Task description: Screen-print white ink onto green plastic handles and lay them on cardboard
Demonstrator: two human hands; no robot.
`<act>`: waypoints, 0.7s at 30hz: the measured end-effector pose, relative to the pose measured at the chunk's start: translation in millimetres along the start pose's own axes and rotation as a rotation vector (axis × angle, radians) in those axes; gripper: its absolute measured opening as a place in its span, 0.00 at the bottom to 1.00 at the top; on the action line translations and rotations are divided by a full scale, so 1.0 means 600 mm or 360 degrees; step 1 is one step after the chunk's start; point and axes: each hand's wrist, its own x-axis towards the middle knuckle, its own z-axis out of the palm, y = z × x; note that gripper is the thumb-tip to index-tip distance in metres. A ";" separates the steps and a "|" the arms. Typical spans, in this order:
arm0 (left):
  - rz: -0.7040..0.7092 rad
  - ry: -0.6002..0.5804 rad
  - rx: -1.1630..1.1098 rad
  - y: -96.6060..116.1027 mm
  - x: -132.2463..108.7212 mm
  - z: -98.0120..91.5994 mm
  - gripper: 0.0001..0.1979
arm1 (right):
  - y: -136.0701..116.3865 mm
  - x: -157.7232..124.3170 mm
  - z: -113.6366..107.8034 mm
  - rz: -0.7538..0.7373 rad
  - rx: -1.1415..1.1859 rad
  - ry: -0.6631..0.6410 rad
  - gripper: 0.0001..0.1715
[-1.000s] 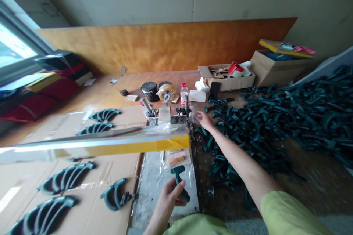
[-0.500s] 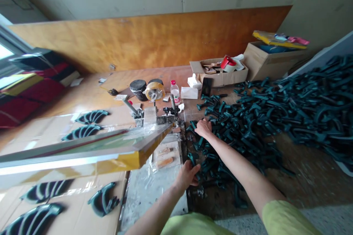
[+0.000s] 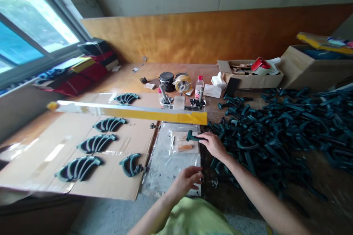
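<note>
In the head view, with hours counted from its middle, an open cardboard box (image 3: 266, 81) sits between 2 and 3 o'clock; a red roll (image 3: 260, 66), flat brownish pieces (image 3: 241, 71) and something white lie in it. Farther out, near 3 o'clock, a taller carton (image 3: 296, 69) holds something blue, with a yellow-edged item (image 3: 317, 40) across its top. At 11 o'clock stands a dark tub (image 3: 167, 82) (its contents are hidden), and at 2 o'clock a clear bottle (image 3: 199, 91) with a red cap.

The right hand (image 3: 213, 145), at 4 o'clock, is closed on the narrow end of a dark green T-shaped piece (image 3: 191, 136), whose crosspiece points toward 9 o'clock, over the metal plate (image 3: 160, 170). The left hand (image 3: 189, 180), near 6 o'clock, has its fingers parted and half curled by the plate's right edge. The two hands are apart.

The plate is grey and scuffed, with wrinkled clear film (image 3: 176, 149) and an orange-brown strip (image 3: 184, 147) upon it. From 3 to 4 o'clock, smooth green pieces (image 3: 264, 136) lie heaped on the wooden desk (image 3: 127, 77). At 8 o'clock, ribbed, fan-shaped green parts (image 3: 79, 169) rest on flat, tan cardboard (image 3: 113, 185). A long bar (image 3: 154, 113) edged in yellow crosses the middle.
</note>
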 end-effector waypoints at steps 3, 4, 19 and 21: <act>0.0022 0.0133 -0.0089 -0.003 -0.047 -0.053 0.29 | -0.048 -0.006 0.073 -0.0173 -0.0205 -0.0080 0.16; 0.0041 0.0194 -0.0121 -0.004 -0.060 -0.072 0.29 | -0.059 -0.006 0.090 -0.0191 -0.0302 -0.0089 0.15; 0.1088 0.0679 -0.0543 0.168 -0.134 -0.289 0.30 | -0.098 0.041 0.174 -0.0408 -0.0831 -0.0388 0.35; 0.1296 0.0625 -0.0615 0.236 -0.129 -0.289 0.29 | -0.102 0.034 0.182 -0.0478 -0.0791 -0.0503 0.34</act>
